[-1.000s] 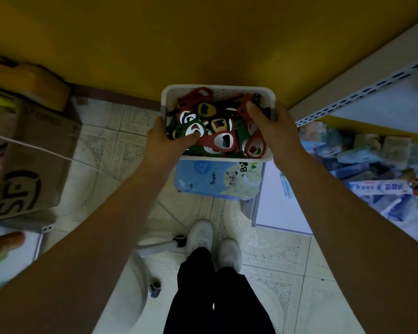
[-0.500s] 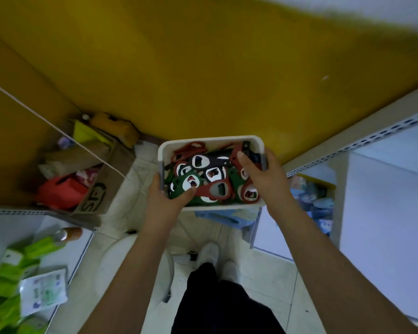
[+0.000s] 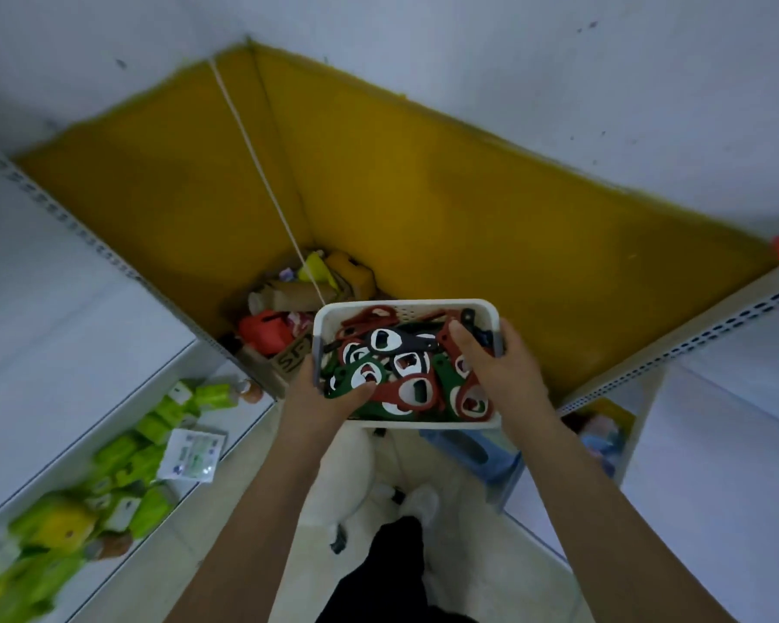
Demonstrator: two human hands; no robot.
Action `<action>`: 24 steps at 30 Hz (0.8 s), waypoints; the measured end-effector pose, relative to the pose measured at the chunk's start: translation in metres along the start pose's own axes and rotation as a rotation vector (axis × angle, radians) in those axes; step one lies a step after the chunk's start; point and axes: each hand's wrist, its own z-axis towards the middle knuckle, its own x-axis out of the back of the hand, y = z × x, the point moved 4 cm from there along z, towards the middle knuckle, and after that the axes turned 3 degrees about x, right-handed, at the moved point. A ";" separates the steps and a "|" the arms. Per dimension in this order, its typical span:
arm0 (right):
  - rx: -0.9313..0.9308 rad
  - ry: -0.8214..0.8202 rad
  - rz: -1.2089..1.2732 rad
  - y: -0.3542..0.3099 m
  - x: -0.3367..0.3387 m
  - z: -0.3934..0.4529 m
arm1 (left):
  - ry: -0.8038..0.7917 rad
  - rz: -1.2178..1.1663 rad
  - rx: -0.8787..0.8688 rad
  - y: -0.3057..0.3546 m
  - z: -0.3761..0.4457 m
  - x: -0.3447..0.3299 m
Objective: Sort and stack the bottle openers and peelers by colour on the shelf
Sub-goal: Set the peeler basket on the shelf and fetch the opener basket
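Observation:
A white plastic basket [image 3: 405,308] is held in the air in front of me, above the floor. It is full of several red, green and black bottle openers and peelers [image 3: 401,366], jumbled together. My left hand [image 3: 320,397] grips the basket's left rim, thumb lying over a green opener. My right hand [image 3: 495,370] grips the right rim, thumb inside over the red ones. The basket's underside is hidden.
A white shelf [image 3: 86,353] runs along the left with green packets [image 3: 149,447] on its lower board. Another white shelf [image 3: 716,397] stands at the right. A cardboard box of clutter [image 3: 289,326] fills the yellow corner. My feet, a white stool and a blue stool are below.
The basket has risen with both hands still on its rims. My view has tilted up, so the left shelf, the corner and the white upper wall now show.

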 end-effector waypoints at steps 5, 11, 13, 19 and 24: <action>0.031 -0.136 -0.042 -0.018 -0.048 -0.069 | 0.090 -0.039 0.039 -0.027 -0.063 0.074; 0.064 -0.330 -0.078 -0.046 -0.135 -0.151 | 0.249 -0.173 0.073 -0.066 -0.139 0.183; 0.054 -0.418 -0.078 -0.054 -0.174 -0.180 | 0.299 -0.214 0.089 -0.078 -0.160 0.226; 0.122 -0.569 -0.202 -0.079 -0.320 -0.265 | 0.475 -0.273 0.088 -0.128 -0.227 0.375; 0.161 -0.754 -0.247 -0.108 -0.440 -0.371 | 0.661 -0.316 0.084 -0.168 -0.296 0.498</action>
